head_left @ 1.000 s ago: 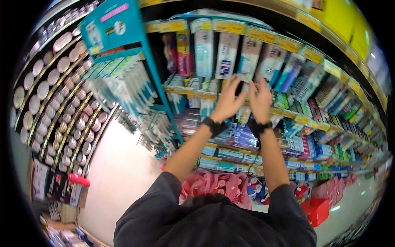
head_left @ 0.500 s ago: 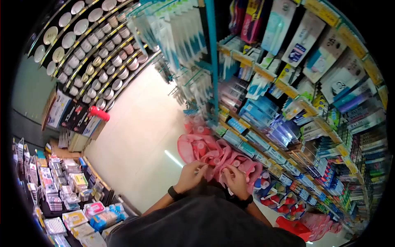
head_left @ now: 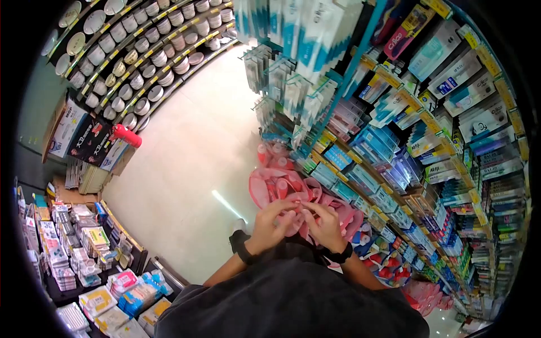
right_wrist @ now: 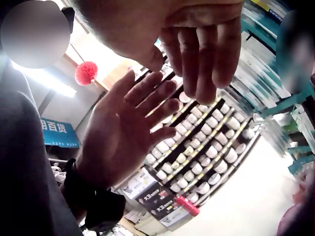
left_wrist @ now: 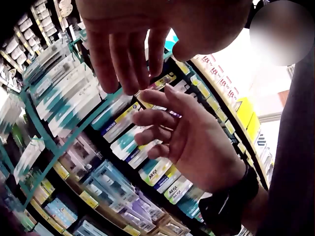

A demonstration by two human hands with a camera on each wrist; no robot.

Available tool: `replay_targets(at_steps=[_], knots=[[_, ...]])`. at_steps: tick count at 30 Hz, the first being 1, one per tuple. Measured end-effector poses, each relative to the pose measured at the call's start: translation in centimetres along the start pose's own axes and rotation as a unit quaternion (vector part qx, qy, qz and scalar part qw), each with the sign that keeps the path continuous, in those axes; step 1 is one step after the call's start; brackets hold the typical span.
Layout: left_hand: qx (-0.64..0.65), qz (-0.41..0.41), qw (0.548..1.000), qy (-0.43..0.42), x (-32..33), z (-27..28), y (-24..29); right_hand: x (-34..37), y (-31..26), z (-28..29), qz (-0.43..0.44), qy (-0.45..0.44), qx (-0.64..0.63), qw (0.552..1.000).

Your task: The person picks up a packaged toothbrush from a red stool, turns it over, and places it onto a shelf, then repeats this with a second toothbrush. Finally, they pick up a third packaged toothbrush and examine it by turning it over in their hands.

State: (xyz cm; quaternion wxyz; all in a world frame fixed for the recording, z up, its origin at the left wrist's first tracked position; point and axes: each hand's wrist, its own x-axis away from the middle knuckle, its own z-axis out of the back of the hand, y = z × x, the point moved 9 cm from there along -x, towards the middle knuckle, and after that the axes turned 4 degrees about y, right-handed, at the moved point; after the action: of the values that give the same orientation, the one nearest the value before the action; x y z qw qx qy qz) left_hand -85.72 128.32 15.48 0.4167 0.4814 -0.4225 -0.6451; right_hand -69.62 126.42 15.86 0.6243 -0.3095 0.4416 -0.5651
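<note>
Low in front of the dark shirt, the left hand [head_left: 269,228] and the right hand [head_left: 326,226] face each other, their fingertips close together. In the left wrist view the left hand [left_wrist: 133,39] hangs at the top with loosely bent fingers, and the right hand [left_wrist: 199,145] is below it, palm showing. From the right wrist, the right hand [right_wrist: 204,44] has its fingers hanging down, while the left hand [right_wrist: 115,135] spreads its fingers beside it. No object shows in either hand. Pink bagged goods [head_left: 276,183] lie beyond the fingertips in the head view.
Packed shelves [head_left: 420,107] slope down the right side. Hanging white-and-teal packets [head_left: 315,34] stand at top centre. Bowls [head_left: 141,105] fill racks at upper left, above a red bottle-like object [head_left: 127,136]. Packaged goods [head_left: 96,301] cover a low display at lower left. Pale floor [head_left: 174,152] lies between.
Both hands have come down from the shelf front to near the body, staying close together. The head view has swung down and left, bringing more floor and the lower-left display into sight.
</note>
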Motion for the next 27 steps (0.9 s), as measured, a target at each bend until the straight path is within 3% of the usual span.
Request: replay_targets(at_steps=[2, 9, 12, 18, 27], knots=[[0.004, -0.043, 0.999, -0.016, 0.1, 3.4, 0.2, 0.6, -1.0, -3.1, -0.018, 0.013, 0.007, 1.0], [0.027, -0.078, 0.994, -0.065, 0.9, 16.2, -1.7, 2.3, -4.7, -15.0, -0.09, 0.042, 0.067, 0.993], [0.048, -0.066, 0.994, -0.067, 1.3, 20.2, -2.3, 2.4, -8.7, -18.3, -0.038, 0.013, 0.094, 0.995], [0.068, -0.034, 0.995, -0.058, 3.2, 23.8, -4.4, 3.5, -11.6, -21.9, -0.043, 0.03, 0.102, 0.993], [0.093, -0.049, 0.991, -0.081, 4.3, 26.9, -3.5, 4.6, -12.9, -25.2, -0.055, -0.003, 0.119, 0.991]])
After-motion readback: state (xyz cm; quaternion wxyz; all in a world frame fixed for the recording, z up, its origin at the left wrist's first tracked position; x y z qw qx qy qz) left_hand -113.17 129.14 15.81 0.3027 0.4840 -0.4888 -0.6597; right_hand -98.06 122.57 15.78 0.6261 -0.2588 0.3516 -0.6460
